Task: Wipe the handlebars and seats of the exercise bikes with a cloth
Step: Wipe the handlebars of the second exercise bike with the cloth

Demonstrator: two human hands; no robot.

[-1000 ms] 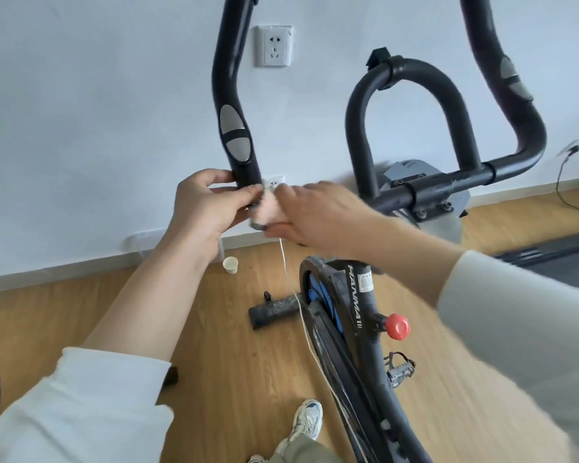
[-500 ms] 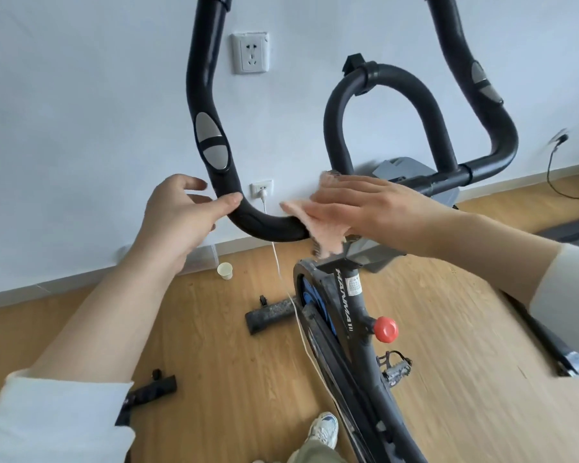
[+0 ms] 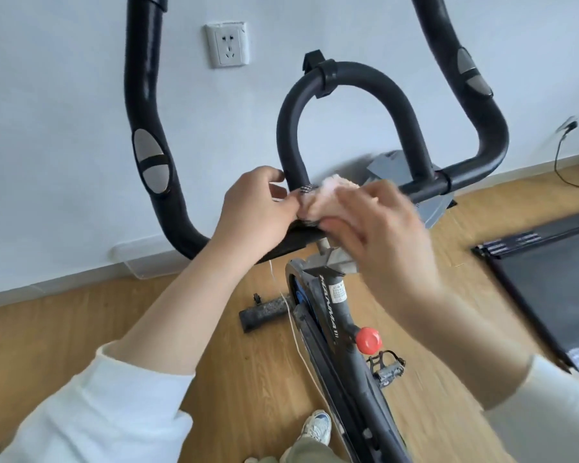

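Two hands meet at centre of the black handlebars [image 3: 345, 91], just above the bike frame [image 3: 335, 315]. Right hand [image 3: 378, 228], fingers closed around pink cloth [image 3: 328, 198], cloth bunched and pressed against base of the inner loop bar. Left hand [image 3: 258, 215] beside it, touching the cloth; fingers curled at the bar, whether they grip bar or cloth cannot tell. Red knob [image 3: 368, 339] on frame below. Wall socket [image 3: 227, 45] behind. Wood floor [image 3: 114, 322], treadmill [image 3: 549, 279] at right, shoe [image 3: 316, 429] at bottom. Seat not visible.
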